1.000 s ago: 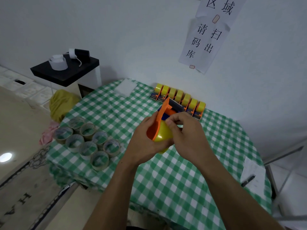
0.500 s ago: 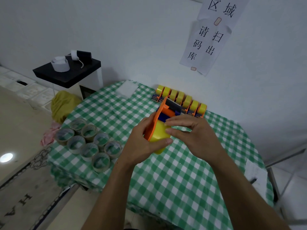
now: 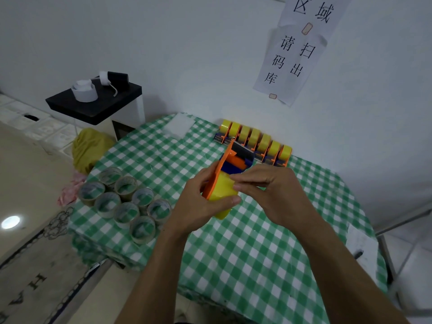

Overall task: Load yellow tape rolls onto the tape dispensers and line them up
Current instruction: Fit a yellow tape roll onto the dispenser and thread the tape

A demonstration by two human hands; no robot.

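Observation:
Above the middle of the checked table my left hand (image 3: 201, 206) grips an orange and blue tape dispenser (image 3: 230, 163) with a yellow tape roll (image 3: 222, 195) mounted on it. My right hand (image 3: 268, 190) reaches in from the right, thumb and forefinger pinching at the top of the roll where the tape end lies. A row of several loaded dispensers (image 3: 254, 142) with yellow rolls stands lined up along the wall at the table's far edge.
Several empty cardboard tape cores (image 3: 126, 202) cluster on the table's left side. The green checked tablecloth (image 3: 257, 253) covers the table. A white pad (image 3: 181, 125) lies at the far left corner, papers with a pen (image 3: 357, 249) at the right edge. A black-topped cabinet (image 3: 98, 101) stands left.
The dispenser with its roll has stayed between my hands. My right fingers have shifted from the upper front of the dispenser down onto the roll's top.

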